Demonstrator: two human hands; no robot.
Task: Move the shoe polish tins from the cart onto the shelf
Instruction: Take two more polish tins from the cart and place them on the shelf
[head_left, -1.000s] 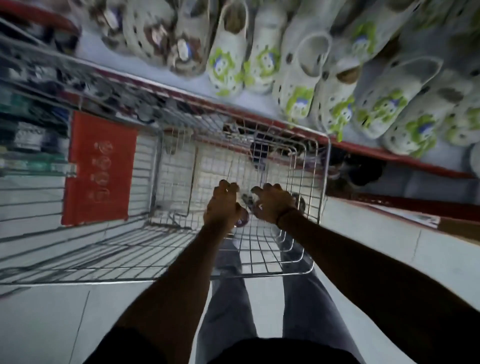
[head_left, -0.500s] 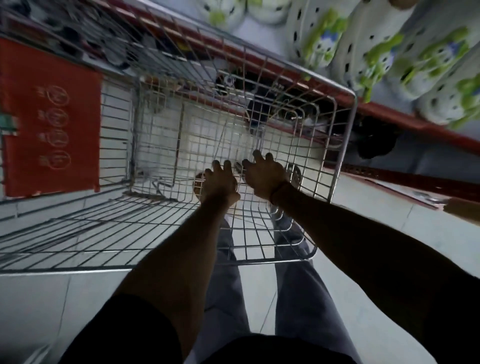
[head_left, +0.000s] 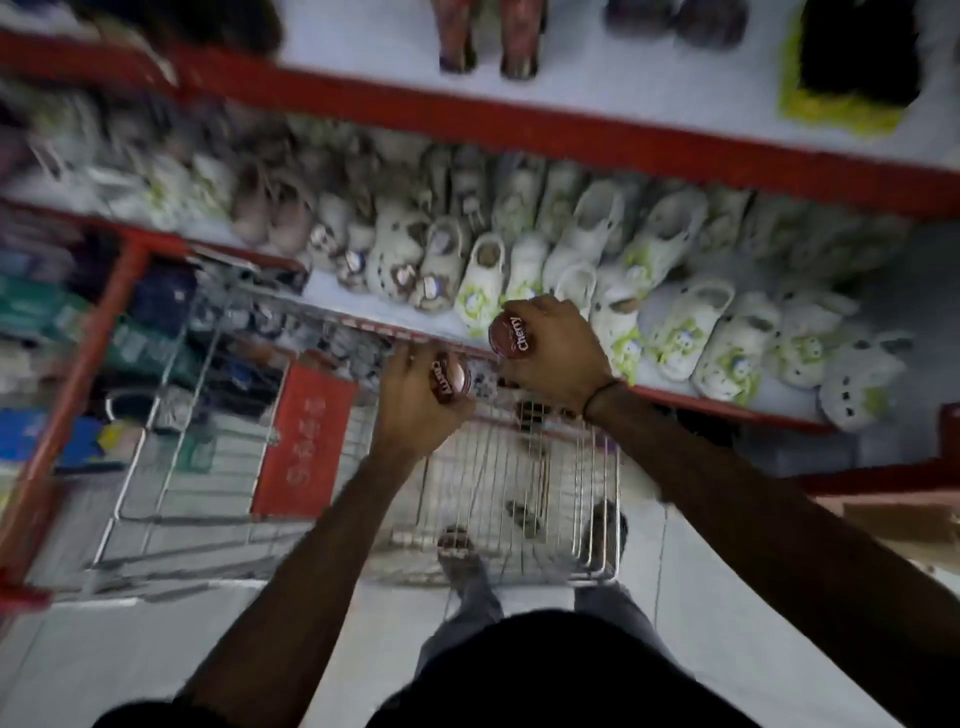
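at the far left, blurred packaged goods (head_left: 47, 332) are seen behind a red upright post (head_left: 78, 374), too smeared to be named. next comes the wire shopping cart (head_left: 218, 467), with a red panel (head_left: 304, 441) on its side; a few small dark shapes low in the basket could be more tins, but this cannot be told through the blur.

above the cart's far rim the left hand (head_left: 415, 402) is closed around a round shoe polish tin (head_left: 451, 382), which is held with its dark red printed lid turned toward the camera. just to its right, and a little higher, the right hand (head_left: 553, 353) is wrapped around a second tin (head_left: 514, 335), lettered "cherry", its flat face also tilted toward the camera. both tins are lifted clear of the basket and are carried in the air.

the shelf (head_left: 426, 319) with the red front edge lies directly ahead of and slightly above both hands. its white board is crowded with pale children's clogs (head_left: 649, 291), and only a narrow bare strip is left along the front edge. the right hand is judged the nearer, its tin already overlapping that strip; the left tin is still short of the edge. each tin would need to be turned lid-up and laid flat.

further right, more clogs are ranged along the board.
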